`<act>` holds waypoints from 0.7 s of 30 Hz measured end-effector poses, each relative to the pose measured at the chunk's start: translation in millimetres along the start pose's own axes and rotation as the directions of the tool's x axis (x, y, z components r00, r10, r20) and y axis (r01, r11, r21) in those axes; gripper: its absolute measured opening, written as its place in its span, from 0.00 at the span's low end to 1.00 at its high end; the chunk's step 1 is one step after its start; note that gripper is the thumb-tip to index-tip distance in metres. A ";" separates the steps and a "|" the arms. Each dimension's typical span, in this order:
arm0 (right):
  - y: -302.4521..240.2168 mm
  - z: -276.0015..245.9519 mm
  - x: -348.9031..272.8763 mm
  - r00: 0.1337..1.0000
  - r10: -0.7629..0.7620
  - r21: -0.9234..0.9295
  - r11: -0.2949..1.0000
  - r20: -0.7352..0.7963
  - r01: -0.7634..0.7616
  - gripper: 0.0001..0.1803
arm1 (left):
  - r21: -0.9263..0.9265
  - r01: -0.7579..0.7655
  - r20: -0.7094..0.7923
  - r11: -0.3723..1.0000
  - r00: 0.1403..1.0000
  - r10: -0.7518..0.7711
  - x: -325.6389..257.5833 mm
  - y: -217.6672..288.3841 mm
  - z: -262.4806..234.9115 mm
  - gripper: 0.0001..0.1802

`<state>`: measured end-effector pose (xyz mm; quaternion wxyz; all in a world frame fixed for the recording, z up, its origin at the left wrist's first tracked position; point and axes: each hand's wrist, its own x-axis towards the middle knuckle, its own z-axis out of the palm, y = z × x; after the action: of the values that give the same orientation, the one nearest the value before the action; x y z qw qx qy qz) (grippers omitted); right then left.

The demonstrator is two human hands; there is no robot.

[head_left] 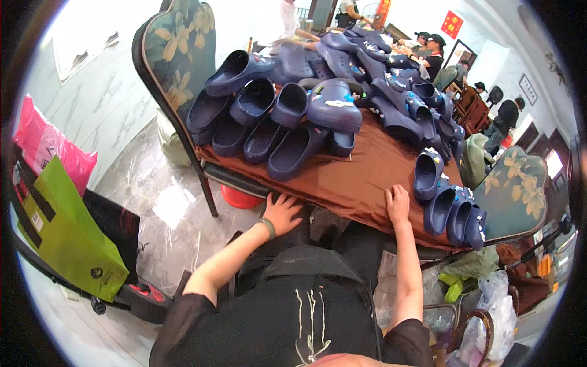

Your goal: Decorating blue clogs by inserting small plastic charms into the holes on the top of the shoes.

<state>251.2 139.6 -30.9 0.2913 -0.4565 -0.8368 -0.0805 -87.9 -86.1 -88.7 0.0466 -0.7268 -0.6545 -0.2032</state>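
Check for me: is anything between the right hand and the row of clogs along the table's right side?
Nothing visible: only bare brown tablecloth lies between the right hand and the navy clogs to its right.

Left fisheye of a head-worn pair, looking down past the wearer's black top (257,312), pretty close up, and out across the worktop (364,168), with a red poster (452,24) way off near the upper rim.
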 end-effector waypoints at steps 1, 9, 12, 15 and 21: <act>-5.1 0.6 3.8 0.998 0.009 0.085 0.996 0.066 -0.014 0.24 | -0.013 0.036 -0.029 0.999 0.999 -0.036 -1.6 -1.8 1.6 0.24; 34.9 -28.1 38.2 0.995 0.070 -0.833 0.544 -0.071 -0.098 0.11 | -0.077 0.069 -0.043 0.995 0.996 -0.072 -9.7 -7.3 -2.5 0.22; 39.6 -37.8 35.4 0.993 0.080 -0.798 0.602 0.082 0.017 0.07 | -0.068 0.065 -0.038 0.996 0.997 -0.067 -13.2 -7.9 0.8 0.23; 32.7 -44.1 39.0 0.985 -0.124 -0.697 0.696 0.118 0.171 0.07 | -0.059 0.043 -0.013 0.997 0.999 -0.044 -9.0 -9.9 5.8 0.23; -105.2 -39.1 29.6 0.974 -0.226 -0.253 0.944 -0.032 0.211 0.14 | -0.564 0.161 0.247 0.810 0.969 -0.021 28.3 5.6 -38.5 0.21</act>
<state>169.9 85.2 31.4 0.2467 -0.3911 -0.8563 -0.2300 -89.7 -73.3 -42.3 -0.2628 -0.6923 -0.5964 -0.3098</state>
